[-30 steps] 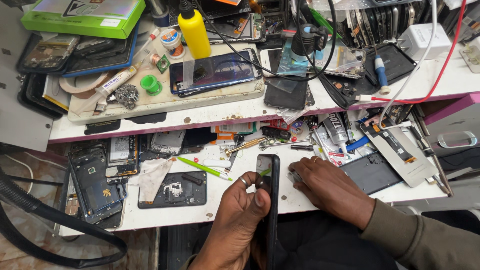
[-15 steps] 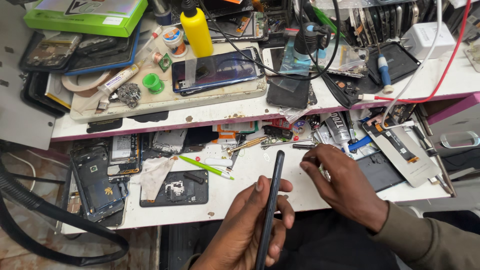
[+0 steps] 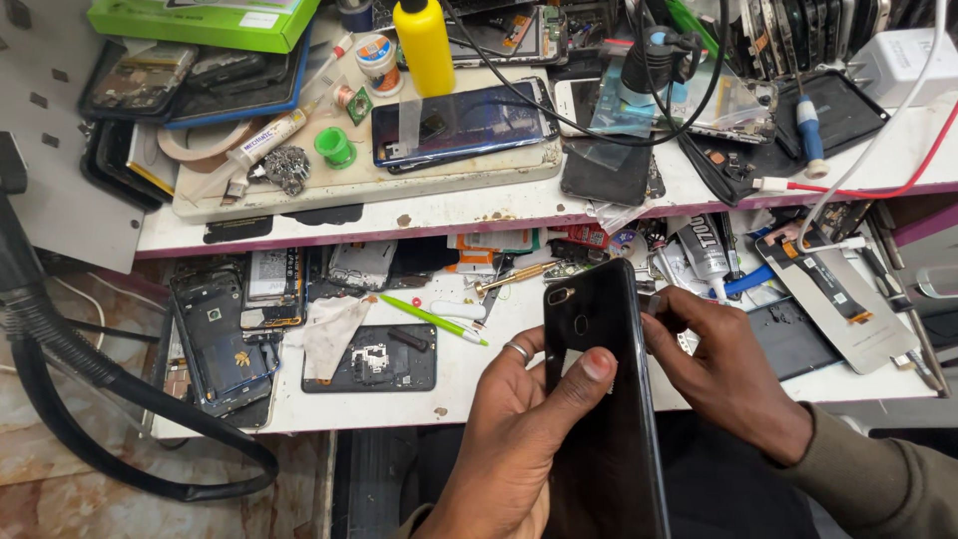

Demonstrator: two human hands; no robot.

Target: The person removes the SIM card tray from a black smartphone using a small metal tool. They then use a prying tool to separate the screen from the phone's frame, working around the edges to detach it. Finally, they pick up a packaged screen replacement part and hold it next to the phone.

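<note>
Above the cluttered white workbench point(image 3: 479, 384), both hands' fingers grip a black phone point(image 3: 599, 399)

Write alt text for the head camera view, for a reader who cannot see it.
A person's left hand holds a black phone upright, back side showing, while the right hand pinches its upper right edge. Behind lies a cluttered white workbench with a green pen, phone parts and a yellow bottle on the shelf.

A phone repair workshop.
Opened phones with bare circuit boards point(image 3: 222, 334), a loose flat screen panel point(image 3: 833, 299) and a yellow plastic bottle point(image 3: 424, 45) crowd the white two-tier worktop point(image 3: 479, 374).
</note>
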